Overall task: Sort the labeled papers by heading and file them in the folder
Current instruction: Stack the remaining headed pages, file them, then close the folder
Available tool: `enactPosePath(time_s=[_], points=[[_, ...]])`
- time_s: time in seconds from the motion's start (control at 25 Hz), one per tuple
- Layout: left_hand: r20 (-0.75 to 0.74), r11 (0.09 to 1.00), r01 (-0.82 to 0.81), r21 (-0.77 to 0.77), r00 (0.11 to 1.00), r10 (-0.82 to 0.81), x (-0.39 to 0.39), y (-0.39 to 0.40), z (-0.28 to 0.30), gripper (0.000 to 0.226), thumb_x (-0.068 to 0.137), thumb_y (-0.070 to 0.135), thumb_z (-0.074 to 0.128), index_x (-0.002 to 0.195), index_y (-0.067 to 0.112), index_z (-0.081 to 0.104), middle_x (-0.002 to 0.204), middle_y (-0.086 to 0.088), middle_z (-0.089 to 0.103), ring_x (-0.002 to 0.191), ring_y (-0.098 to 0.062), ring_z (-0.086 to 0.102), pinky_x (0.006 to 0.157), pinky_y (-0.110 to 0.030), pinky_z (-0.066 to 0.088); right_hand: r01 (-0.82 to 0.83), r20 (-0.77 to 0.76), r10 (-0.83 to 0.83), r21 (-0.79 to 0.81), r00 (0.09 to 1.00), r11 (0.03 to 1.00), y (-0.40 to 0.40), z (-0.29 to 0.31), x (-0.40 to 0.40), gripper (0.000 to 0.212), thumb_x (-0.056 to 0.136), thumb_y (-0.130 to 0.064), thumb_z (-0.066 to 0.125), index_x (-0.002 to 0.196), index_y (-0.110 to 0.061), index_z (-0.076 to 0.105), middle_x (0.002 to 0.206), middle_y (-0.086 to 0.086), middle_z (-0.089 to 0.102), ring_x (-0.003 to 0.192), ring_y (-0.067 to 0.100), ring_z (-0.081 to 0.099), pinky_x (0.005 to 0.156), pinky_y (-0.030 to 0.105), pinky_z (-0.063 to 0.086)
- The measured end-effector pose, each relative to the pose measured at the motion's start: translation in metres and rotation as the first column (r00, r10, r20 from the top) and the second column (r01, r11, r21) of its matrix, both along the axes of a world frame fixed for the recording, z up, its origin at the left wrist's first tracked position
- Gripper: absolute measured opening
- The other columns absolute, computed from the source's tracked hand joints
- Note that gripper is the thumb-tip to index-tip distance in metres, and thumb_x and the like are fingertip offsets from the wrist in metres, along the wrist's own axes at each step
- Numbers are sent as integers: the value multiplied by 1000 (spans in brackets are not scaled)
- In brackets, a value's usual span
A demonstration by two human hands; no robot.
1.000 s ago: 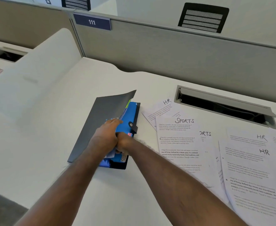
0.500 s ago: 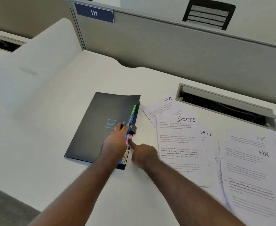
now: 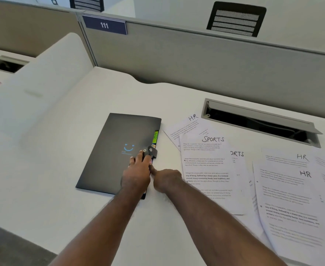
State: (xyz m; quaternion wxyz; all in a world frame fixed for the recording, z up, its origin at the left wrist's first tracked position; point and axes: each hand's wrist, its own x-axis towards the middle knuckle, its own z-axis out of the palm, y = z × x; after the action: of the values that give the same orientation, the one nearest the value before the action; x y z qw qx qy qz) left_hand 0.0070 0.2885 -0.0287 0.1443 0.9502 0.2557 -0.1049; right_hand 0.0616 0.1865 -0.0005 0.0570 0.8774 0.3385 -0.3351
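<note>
The dark folder [image 3: 109, 154] with a blue smiley logo lies shut on the white desk. Coloured tabs [image 3: 155, 137] stick out along its right edge, beside a black snap strap [image 3: 152, 151]. My left hand [image 3: 136, 173] presses flat on the cover just below the strap. Curled at the folder's right edge, my right hand [image 3: 167, 181] touches that edge with one fingertip. To the right lie loose printed sheets: a SPORTS sheet [image 3: 205, 166], an HR sheet [image 3: 186, 127] behind it, and more HR sheets [image 3: 292, 198] at the far right.
An open cable tray [image 3: 259, 123] is set into the desk behind the papers. A grey partition [image 3: 196, 60] with a "111" sign [image 3: 104, 25] closes off the back. A white curved divider [image 3: 42, 77] rises at the left.
The folder's cover, lifted a second ago with blue dividers showing, now lies flat. My right hand came out from inside to the folder's right edge. My left hand stays on the cover.
</note>
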Motion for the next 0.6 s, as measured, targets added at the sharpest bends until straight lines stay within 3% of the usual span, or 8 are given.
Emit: enactPosePath(time_s=[0.16, 0.24, 0.4, 0.48, 0.6], points=[[20, 1000, 15, -21, 1000, -15, -5, 6, -6, 37, 103, 26, 38, 139, 25, 45, 163, 3, 25, 148, -26, 28, 102, -47, 46, 166, -68, -154, 242, 986, 956, -33, 4, 18, 58, 93, -22, 35, 147, -43, 28, 146, 6, 48, 130, 27, 47, 104, 38, 39], [33, 1000, 2, -5, 999, -2, -8, 3, -6, 36, 102, 26, 40, 137, 23, 48, 160, 2, 31, 146, -25, 32, 101, -45, 46, 294, -90, -281, 376, 956, 879, -65, 3, 20, 53, 92, -24, 37, 140, -44, 41, 135, 2, 59, 122, 24, 55, 100, 35, 43], [272, 995, -82, 58, 960, 63, -8, -17, 1, 21, 91, 12, 54, 111, 11, 61, 118, -11, 57, 108, -34, 56, 76, -43, 51, 476, -88, -506, 504, 858, 720, -138, 3, 23, 40, 89, -24, 42, 121, -39, 62, 105, -4, 73, 98, 20, 67, 87, 33, 52], [362, 996, -58, 70, 932, 29, -2, -34, 4, 19, 79, 4, 60, 96, 11, 63, 102, -12, 61, 93, -35, 60, 70, -42, 52, 526, 1, -629, 548, 777, 650, -178, 2, 27, 36, 90, -24, 42, 115, -37, 65, 100, -8, 74, 93, 20, 67, 82, 33, 52], [375, 993, 80, 92, 921, -109, 10, -73, 4, 21, 72, 5, 59, 90, 14, 67, 95, -8, 64, 83, -34, 63, 67, -40, 51, 586, 62, -767, 607, 638, 537, -237, -5, 30, 32, 91, -23, 43, 110, -36, 66, 103, -11, 73, 95, 19, 66, 80, 34, 52]])
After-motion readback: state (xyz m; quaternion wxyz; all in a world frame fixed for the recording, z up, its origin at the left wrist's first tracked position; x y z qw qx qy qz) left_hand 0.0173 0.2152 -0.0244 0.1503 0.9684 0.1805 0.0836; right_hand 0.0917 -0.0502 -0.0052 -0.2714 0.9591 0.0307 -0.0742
